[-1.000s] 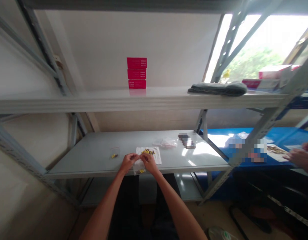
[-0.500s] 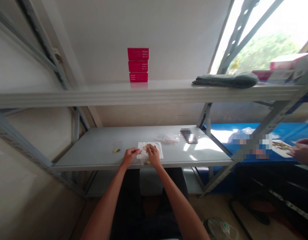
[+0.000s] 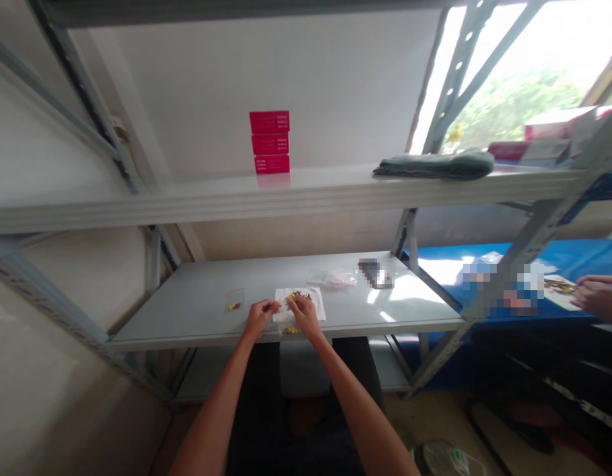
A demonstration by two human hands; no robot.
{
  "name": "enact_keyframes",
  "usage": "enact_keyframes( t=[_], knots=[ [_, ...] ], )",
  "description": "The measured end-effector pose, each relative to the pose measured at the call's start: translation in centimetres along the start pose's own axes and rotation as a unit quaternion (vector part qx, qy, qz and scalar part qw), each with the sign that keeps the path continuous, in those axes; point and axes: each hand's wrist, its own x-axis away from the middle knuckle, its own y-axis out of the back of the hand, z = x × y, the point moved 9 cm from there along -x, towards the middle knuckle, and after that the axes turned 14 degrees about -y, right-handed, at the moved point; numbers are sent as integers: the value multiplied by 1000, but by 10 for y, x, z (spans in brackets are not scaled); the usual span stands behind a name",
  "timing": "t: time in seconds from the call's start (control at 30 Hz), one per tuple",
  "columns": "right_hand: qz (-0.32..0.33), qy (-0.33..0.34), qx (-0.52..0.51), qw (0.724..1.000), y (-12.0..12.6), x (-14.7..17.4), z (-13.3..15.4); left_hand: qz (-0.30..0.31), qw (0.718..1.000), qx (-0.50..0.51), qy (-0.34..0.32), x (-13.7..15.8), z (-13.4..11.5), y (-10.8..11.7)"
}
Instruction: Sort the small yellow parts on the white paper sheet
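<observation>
On the lower shelf lies a white sheet (image 3: 319, 312) with a pile of small yellow and dark pieces (image 3: 302, 297), their kind too small to tell. My left hand (image 3: 259, 319) is closed in a pinch at the sheet's left edge, at the top of a small clear plastic bag (image 3: 284, 326). Yellow pieces sit in the bottom of that bag, by the shelf's front edge. My right hand (image 3: 306, 317) is over the sheet, fingers pinched together close to the left fingertips; whatever they hold is hidden.
Another small bag with yellow pieces (image 3: 234, 302) lies to the left. Clear plastic bags (image 3: 333, 279) and a blurred dark object (image 3: 376, 273) lie to the right. Above are red boxes (image 3: 270, 143) and a folded grey cloth (image 3: 435, 166). Another person's hand (image 3: 598, 295) is at a blue table (image 3: 435, 251).
My right hand has shifted from the pile toward my left fingertips, uncovering more of the pieces. My left hand stays pinched in nearly the same place. The camera view has tilted slightly.
</observation>
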Motion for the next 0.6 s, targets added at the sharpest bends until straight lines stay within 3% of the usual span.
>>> enact_keyframes(
  t=[0.17, 0.37, 0.5, 0.6],
  knots=[
    [6, 4, 23, 1000, 1, 1, 2, 7, 1000, 26, -3, -1, -5, -2],
    [17, 13, 55, 998, -5, 7, 5, -56, 998, 38, 7, 2, 2, 6],
    [-47, 31, 129, 990, 21, -9, 12, -102, 995, 6, -17, -10, -1, 47],
    [-131, 16, 302, 944, 53, -46, 17, -109, 990, -90, -32, -33, -4, 100]
  ],
)
